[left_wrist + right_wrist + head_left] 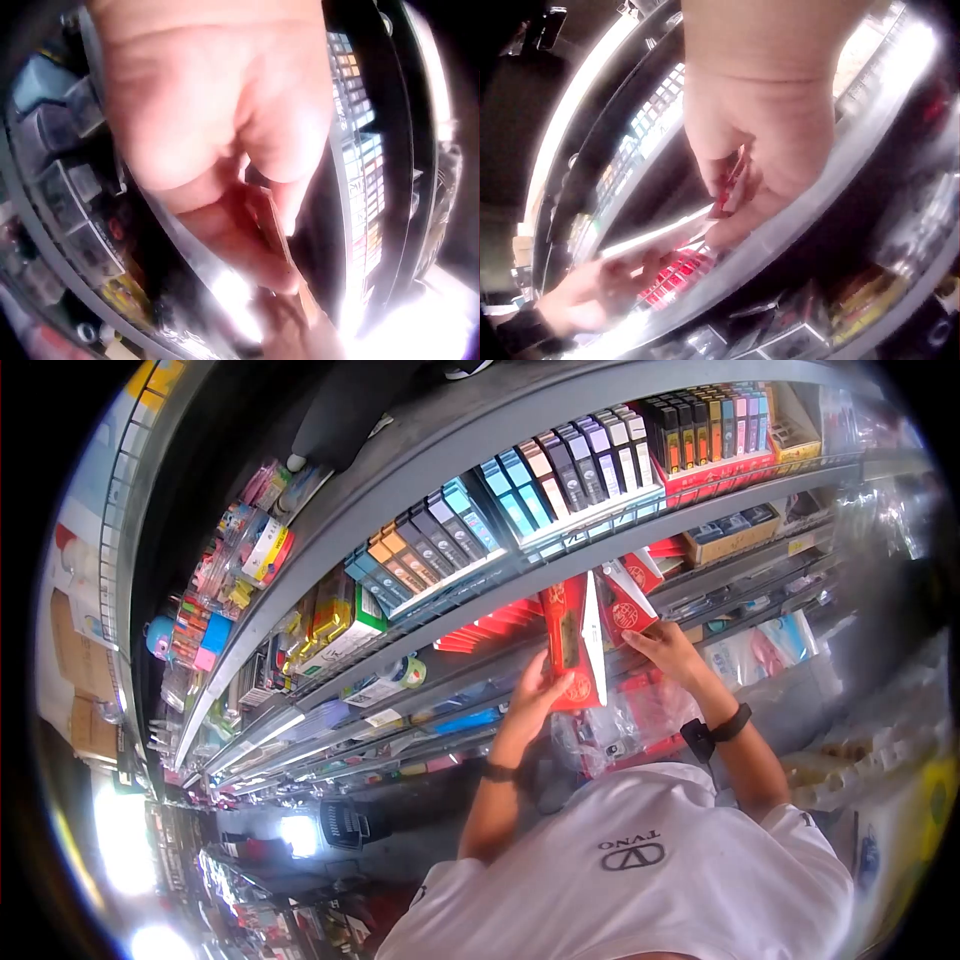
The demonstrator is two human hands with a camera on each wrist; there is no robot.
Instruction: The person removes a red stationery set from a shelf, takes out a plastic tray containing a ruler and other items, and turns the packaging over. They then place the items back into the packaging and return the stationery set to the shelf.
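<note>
My left hand (530, 700) grips a flat red box (572, 615) with a window strip and a white side, held upright with the thumb across its lower end. In the left wrist view, that box's thin edge (281, 236) runs out between thumb and fingers. My right hand (672, 653) pinches a second red box (627, 610) with a round gold emblem, by its lower corner. The two boxes are close together in front of the shelf. From the right wrist, a red edge (731, 184) shows between thumb and fingers.
Small boxed goods (430, 545) stand in rows along the upper shelf behind a wire rail. Several red packets (490, 626) lie fanned on the shelf below, left of the hands. Plastic-wrapped goods (640, 710) hang low, behind the wrists. A cardboard box (735, 532) sits at right.
</note>
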